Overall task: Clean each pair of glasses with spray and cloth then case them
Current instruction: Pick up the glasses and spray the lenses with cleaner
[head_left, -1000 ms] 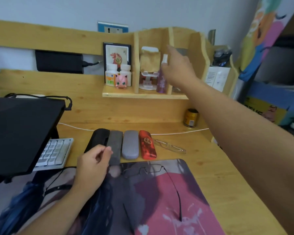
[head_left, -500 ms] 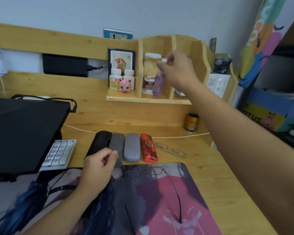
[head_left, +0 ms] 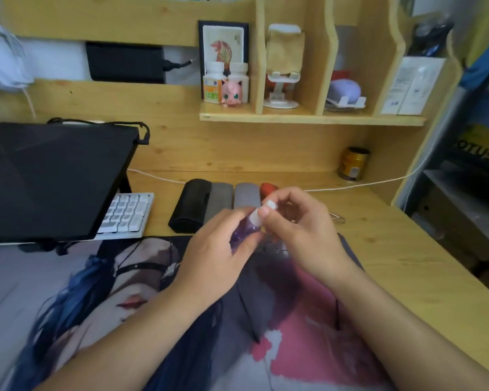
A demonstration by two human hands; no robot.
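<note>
We hold the purple spray bottle (head_left: 244, 231) tilted above the desk mat (head_left: 124, 277), just in front of the glasses cases (head_left: 218, 197): our left hand (head_left: 218, 258) wraps its body, our right hand (head_left: 302, 232) pinches its white cap (head_left: 261, 213)

A small purple spray bottle (head_left: 244, 232) with a white top is lying tilted above the desk mat. Four glasses cases (head_left: 219, 198) are lying side by side behind it.

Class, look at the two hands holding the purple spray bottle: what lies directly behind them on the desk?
A row of glasses cases: black, two grey, and a red one mostly covered by the right hand. The left hand hides their near ends.
</note>
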